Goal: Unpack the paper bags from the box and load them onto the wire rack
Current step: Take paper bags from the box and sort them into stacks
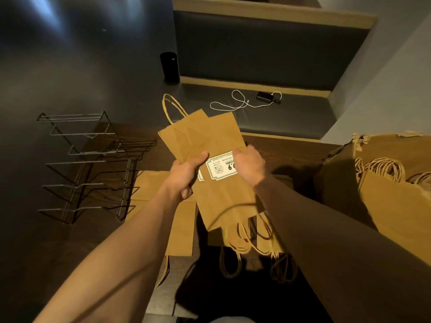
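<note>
Paper bags [210,141] gripped by both hands, left [184,173], right [250,164]; label half hidden.

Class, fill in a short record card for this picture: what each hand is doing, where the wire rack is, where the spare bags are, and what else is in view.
left hand: left hand grips the held paper bags
right hand: right hand grips the same stack
label: white label on the top bag
wire rack: wire rack to the left, no bags on it
spare bags: bags in the box at right
other: white cable on the bench
</note>
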Demonstrator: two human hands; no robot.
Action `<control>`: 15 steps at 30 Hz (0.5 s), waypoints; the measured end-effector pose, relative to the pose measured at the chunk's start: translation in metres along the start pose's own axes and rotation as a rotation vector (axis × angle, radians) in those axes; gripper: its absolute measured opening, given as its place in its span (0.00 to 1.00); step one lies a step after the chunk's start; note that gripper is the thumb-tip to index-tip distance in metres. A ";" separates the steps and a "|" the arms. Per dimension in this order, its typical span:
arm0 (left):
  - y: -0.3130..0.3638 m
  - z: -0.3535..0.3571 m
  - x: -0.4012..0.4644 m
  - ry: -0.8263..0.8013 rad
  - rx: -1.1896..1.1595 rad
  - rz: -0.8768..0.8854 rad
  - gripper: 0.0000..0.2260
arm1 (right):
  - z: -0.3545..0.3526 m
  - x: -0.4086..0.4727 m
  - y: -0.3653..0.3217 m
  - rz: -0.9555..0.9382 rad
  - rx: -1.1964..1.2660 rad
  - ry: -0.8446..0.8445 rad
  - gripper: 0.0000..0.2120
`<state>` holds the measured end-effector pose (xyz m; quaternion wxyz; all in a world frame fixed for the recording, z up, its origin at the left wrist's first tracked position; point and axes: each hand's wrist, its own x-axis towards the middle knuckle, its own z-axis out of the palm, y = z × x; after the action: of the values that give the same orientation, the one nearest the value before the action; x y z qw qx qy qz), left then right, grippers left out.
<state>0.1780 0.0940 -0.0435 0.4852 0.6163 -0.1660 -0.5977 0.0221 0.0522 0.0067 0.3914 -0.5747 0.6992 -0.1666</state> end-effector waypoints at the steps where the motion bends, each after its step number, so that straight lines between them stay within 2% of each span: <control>1: 0.000 0.001 0.000 0.005 -0.004 0.013 0.41 | 0.000 -0.001 0.002 0.011 0.079 -0.077 0.15; 3: 0.005 0.004 -0.007 0.045 0.047 0.030 0.28 | 0.000 -0.005 0.007 0.010 0.137 -0.139 0.08; 4: 0.004 0.004 -0.007 0.052 0.099 0.011 0.27 | 0.001 -0.006 0.012 0.005 0.142 -0.148 0.07; 6: 0.002 0.000 -0.009 0.036 0.172 -0.046 0.32 | 0.003 -0.007 0.024 0.008 0.215 -0.121 0.09; 8: 0.001 -0.004 -0.008 -0.056 0.012 -0.112 0.28 | 0.002 -0.005 0.033 0.051 0.316 -0.043 0.11; 10: -0.001 -0.004 -0.010 -0.080 -0.124 -0.124 0.22 | 0.001 -0.005 0.036 0.091 0.371 -0.022 0.08; 13: -0.007 -0.002 -0.010 0.008 -0.105 -0.031 0.19 | 0.000 -0.012 0.030 0.119 0.481 -0.138 0.05; 15: -0.010 -0.003 -0.009 0.111 -0.127 -0.004 0.19 | -0.001 -0.015 0.030 0.159 0.515 -0.168 0.14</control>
<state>0.1750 0.1066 -0.0469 0.5308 0.6166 -0.0994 -0.5728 0.0017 0.0746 -0.0073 0.5929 -0.4115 0.6419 -0.2591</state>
